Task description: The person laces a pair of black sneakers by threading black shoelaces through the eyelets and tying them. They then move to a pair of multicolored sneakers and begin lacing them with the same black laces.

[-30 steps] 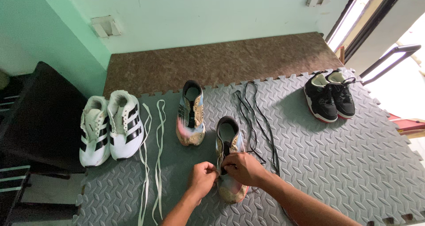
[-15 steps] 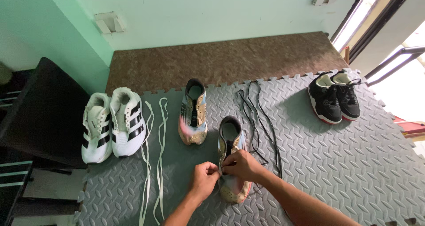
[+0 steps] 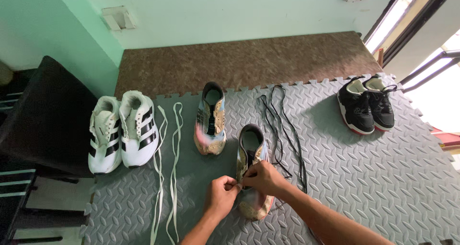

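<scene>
Grey foam mat carries six shoes: two white striped sneakers, two black sneakers, and two gold patterned shoes. One gold shoe lies apart; the nearer gold shoe sits under both hands. Left hand and right hand pinch closed at its lacing. Two white laces and two black laces lie loose.

No packages, labels, signs (or screens)

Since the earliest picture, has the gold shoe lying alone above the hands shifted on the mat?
No. The lone gold shoe keeps its place between the white laces and black laces, heel near the mat's top edge.
</scene>
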